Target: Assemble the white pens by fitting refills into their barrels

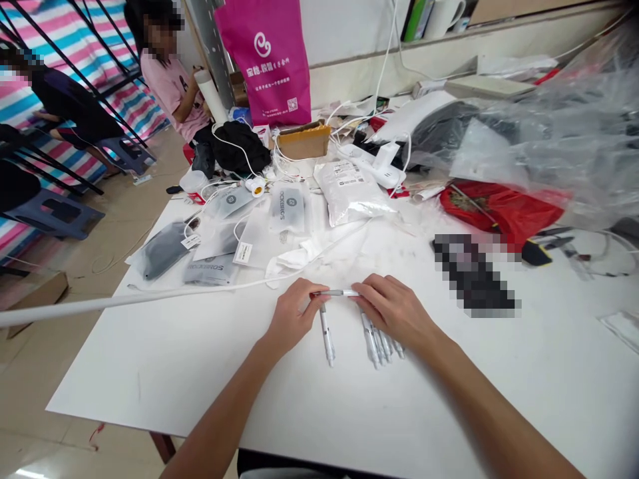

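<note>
From where I sit, I see the held pen (339, 293) lying nearly level above the white table (174, 372), gripped at both ends. My left hand (294, 313) has its thumb and fingers closed on one end; my right hand (397, 309) pinches the other, its remaining fingers curled. The pen is slim and straight, with a greyish middle and a whiter stretch towards the right hand; a dark, slightly reddish bit shows at the left fingertips, but I can't make out which end is the tip. Just nearer me than the held pen, a single pen (327, 339) lies on the table, pale and shiny, with a small dark mark on its barrel. To the right of that, also on the near side of the held pen, I have a loose bunch of similar pale pens (382, 346), their far ends partly hidden under the right hand; I can't tell whether it touches them. Beyond the held pen sit frosted pouches (288, 207) and a plump clear packet (349, 189).
</note>
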Tool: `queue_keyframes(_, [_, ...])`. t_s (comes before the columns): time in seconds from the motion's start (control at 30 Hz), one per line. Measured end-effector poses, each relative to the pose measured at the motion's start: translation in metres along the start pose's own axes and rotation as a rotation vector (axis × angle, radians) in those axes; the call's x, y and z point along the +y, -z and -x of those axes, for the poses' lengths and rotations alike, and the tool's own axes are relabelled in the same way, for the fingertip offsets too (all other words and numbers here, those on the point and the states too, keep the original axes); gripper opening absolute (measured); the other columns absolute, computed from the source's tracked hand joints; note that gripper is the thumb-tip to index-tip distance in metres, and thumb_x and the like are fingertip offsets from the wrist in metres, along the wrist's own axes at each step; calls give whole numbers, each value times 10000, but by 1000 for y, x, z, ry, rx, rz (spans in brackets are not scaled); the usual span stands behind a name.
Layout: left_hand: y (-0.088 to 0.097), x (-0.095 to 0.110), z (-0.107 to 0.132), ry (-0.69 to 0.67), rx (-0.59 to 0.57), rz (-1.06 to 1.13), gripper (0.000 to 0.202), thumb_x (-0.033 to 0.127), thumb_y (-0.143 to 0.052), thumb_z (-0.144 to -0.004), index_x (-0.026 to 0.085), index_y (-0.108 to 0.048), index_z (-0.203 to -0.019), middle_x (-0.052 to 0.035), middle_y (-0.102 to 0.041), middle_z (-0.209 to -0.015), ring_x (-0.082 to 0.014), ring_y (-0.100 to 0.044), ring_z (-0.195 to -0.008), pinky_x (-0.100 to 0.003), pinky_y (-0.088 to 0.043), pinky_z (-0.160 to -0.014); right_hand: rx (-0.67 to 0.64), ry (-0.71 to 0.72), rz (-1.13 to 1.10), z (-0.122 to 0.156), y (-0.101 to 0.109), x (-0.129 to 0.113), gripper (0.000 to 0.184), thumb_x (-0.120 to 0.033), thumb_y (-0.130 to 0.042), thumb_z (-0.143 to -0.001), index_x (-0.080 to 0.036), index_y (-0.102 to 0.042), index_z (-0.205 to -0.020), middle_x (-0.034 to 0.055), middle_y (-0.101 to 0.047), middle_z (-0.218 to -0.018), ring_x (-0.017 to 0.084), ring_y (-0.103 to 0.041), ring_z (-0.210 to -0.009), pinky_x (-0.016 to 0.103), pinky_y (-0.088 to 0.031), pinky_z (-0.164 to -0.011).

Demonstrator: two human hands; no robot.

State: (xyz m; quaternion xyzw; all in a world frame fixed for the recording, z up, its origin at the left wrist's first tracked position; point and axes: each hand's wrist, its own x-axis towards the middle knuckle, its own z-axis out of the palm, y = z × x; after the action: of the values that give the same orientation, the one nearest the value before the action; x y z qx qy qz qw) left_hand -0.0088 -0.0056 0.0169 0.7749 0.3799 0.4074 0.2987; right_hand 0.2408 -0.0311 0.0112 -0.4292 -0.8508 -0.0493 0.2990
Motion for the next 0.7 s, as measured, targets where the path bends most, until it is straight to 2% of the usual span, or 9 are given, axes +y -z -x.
queue_keyframes(0.1, [2,-2,-1,22,5,-68,236,310,-605,-1073,202,-678,-876,10,-597,-714,-139,-539,-702,-291,-449,-682,-4,-1,-38,-3,-1,-3,221,-194,-586,-1068,-183,-617,-1286,45,-633,-893,158,-529,-697,313,-462,-679])
queue_keyframes(0.3, [5,-8,-1,3,-15,-115,458,279,-540,-1099,197,-561,-649,17,-538,-574,-138,-509,-637,-305,-451,-675,-3,-11,-91,-3,-2,-5,254,-59,-597,-1018,-185,-626,-1237,77,-657,-978,172,-575,-774,325,-475,-695])
queue_keyframes(0.37, [6,-9,-1,17,-51,-121,386,337,-585,-1085,201,-624,-726,9,-607,-635,-146,-558,-671,-312,-480,-703,-8,-16,-128,-1,-3,-4,294,-29,-601,-1002,-179,-621,-1254,88,-682,-1011,186,-601,-822,336,-484,-720])
queue_keyframes(0.43, [7,-9,-1,9,-103,-128,231,439,-682,-1028,210,-714,-1035,-23,-725,-855,-173,-647,-809,-336,-530,-791,-12,-17,-158,2,-5,-2,312,-25,-612,-994,-169,-622,-1271,95,-694,-1015,200,-620,-852,346,-491,-735])
queue_keyframes(0.47, [6,-9,-1,-16,-120,-134,374,486,-734,-984,220,-681,-1242,-49,-756,-1013,-192,-679,-907,-358,-548,-859,-14,-16,-163,3,-6,-1,317,-30,-619,-991,-164,-623,-1279,101,-694,-1017,205,-625,-860,351,-495,-739])
queue_keyframes(0.5, [5,-9,-1,-59,-134,-147,467,487,-736,-981,238,-632,-1361,-63,-760,-1111,-203,-693,-988,-375,-549,-920,-13,-12,-162,4,-7,0,323,-36,-624,-990,-160,-622,-1288,108,-691,-1025,210,-628,-868,355,-501,-745])
queue_keyframes(0.57, [2,-10,0,-171,-113,-200,324,378,-658,-1053,251,-640,-1351,-56,-764,-1127,-196,-696,-1019,-370,-534,-928,-19,4,-143,5,-8,1,340,-51,-631,-991,-160,-615,-1313,116,-685,-1041,218,-629,-880,365,-510,-758])
queue_keyframes(0.63, [-2,-12,2,-221,-111,-278,210,291,-593,-1090,244,-682,-1274,-38,-758,-1043,-170,-685,-928,-344,-513,-852,-37,31,-113,5,-8,1,375,-80,-642,-998,-165,-597,-1360,118,-680,-1051,223,-626,-882,371,-513,-763])
queue_keyframes(0.7, [-4,-13,3,-283,-103,-371,185,274,-570,-1099,230,-707,-1216,-26,-736,-940,-162,-650,-835,-336,-475,-766,-60,57,-70,3,-8,0,415,-133,-658,-1009,-176,-576,-1414,108,-671,-1025,225,-622,-866,371,-507,-750])
